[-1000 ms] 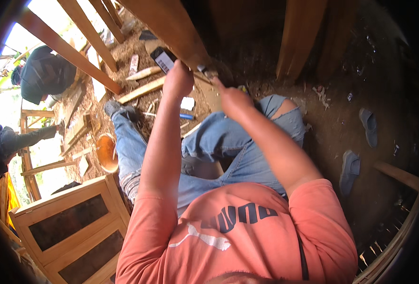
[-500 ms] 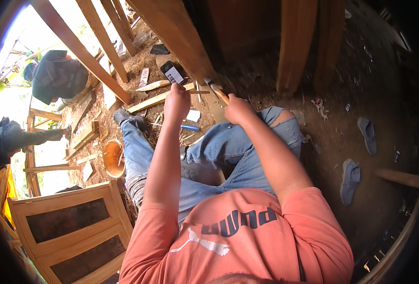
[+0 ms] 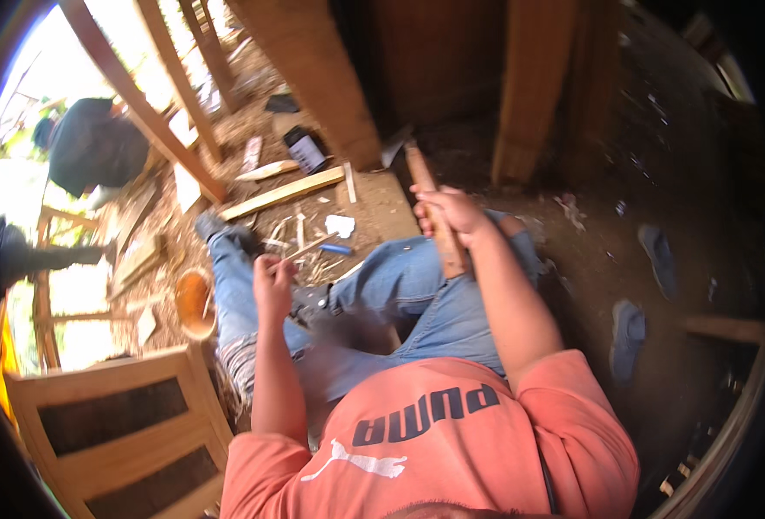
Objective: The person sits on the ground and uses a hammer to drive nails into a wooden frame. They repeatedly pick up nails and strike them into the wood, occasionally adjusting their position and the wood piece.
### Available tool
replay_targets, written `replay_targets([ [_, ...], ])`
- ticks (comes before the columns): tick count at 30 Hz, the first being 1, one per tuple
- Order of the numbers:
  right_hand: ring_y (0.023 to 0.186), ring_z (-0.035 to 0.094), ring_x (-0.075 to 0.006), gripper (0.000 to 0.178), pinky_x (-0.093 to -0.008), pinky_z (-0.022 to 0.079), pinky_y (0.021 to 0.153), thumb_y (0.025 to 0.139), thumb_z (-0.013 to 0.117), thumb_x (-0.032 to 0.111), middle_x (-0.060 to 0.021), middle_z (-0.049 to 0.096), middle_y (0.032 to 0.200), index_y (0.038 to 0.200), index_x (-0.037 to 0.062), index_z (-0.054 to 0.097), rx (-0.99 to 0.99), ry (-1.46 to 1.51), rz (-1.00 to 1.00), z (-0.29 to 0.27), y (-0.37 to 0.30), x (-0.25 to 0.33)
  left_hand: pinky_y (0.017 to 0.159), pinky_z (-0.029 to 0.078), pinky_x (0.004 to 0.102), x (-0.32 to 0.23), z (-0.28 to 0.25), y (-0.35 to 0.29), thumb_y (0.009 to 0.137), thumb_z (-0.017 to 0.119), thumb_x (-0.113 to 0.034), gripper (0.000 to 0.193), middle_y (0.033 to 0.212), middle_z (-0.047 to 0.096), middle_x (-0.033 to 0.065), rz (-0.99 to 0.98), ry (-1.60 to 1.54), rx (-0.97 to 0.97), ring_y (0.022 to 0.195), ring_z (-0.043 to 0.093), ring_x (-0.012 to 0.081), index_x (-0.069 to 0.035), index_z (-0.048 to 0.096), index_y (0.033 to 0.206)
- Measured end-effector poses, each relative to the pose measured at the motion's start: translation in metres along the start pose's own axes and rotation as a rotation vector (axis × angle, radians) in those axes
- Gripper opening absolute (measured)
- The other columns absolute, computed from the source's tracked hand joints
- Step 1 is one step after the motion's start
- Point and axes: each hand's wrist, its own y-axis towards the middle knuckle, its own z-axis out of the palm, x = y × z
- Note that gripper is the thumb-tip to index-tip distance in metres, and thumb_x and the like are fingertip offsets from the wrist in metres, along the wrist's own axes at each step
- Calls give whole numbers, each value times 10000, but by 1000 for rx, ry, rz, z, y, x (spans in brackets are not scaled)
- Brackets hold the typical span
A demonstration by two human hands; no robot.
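Observation:
My left hand (image 3: 273,281) is closed on a thin wooden stick (image 3: 310,246), which points up and to the right over the wood shavings. In my right hand (image 3: 451,214), above my right knee, is a hatchet-like tool (image 3: 421,173) gripped around its wooden handle. Its greyish metal head (image 3: 393,150) is blurred beside a wooden post, and the handle's butt reaches down to my thigh. Between my legs lie a blue cylindrical thing (image 3: 336,249), a small white piece (image 3: 340,226) and pale wood shavings.
A long wood strip (image 3: 283,194), a phone (image 3: 304,150) and a dark flat object (image 3: 282,104) lie ahead. An orange-brown bucket (image 3: 195,303) stands left, above a panelled wooden frame (image 3: 114,368). Two grey shoes (image 3: 627,340) lie right. Two other people are at far left.
My left hand has drawn back toward me and left with the stick, away from the tool. My right hand has shifted slightly right and lower, and the tool's handle now stands steeper.

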Motion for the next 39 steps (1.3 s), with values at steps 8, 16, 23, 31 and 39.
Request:
replay_targets([
  [8,661,701,-243,88,-413,614,633,926,714,88,-107,675,749,885,21,676,-131,176,-83,-15,68,-48,704,557,275,67,-8,22,1167,591,-171,126,977,740,73,-28,-151,96,866,728,145,-79,506,1156],
  [16,686,714,-304,82,-474,641,666,917,670,69,-142,668,775,860,13,650,-230,463,-26,-38,96,-57,676,546,274,30,24,16,1181,561,-167,103,985,746,80,-59,-140,144,849,737,148,-84,501,1168],
  [23,724,732,-276,58,-455,650,673,926,656,81,-109,680,816,883,44,642,-159,349,-10,3,91,-46,684,580,285,14,-12,-14,1181,579,-193,149,995,734,88,-48,-26,100,826,727,149,-72,496,1157],
  [31,655,731,-262,83,-450,650,615,925,635,77,-98,694,742,846,64,657,-213,291,-69,-3,108,-49,852,558,331,-123,-19,-71,1175,565,-157,102,952,734,77,84,282,103,894,710,164,-73,506,1175],
  [39,670,748,-298,59,-472,648,609,922,668,81,-118,678,752,900,28,683,-169,386,-120,-20,98,-50,811,554,327,-137,-36,-63,1160,565,-152,101,967,756,84,252,325,83,900,729,165,-54,551,1143],
])
